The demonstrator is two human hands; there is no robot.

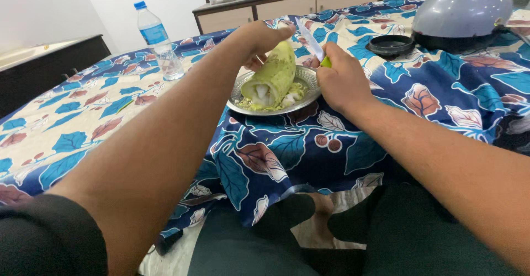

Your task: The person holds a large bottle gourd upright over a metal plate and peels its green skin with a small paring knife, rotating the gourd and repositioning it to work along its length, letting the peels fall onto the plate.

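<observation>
My left hand (pixel 259 38) grips a pale green peeled gourd (pixel 273 77) over a round steel plate (pixel 309 96); my right hand (pixel 342 80) clasps a green-handled knife (pixel 312 44) beside it.

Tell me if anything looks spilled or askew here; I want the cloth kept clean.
Nothing stands out. The left hand tilts the green gourd on the steel plate, and the scraps lie inside the plate. The right hand holds the knife above it. The water bottle stands upright and capped.
</observation>
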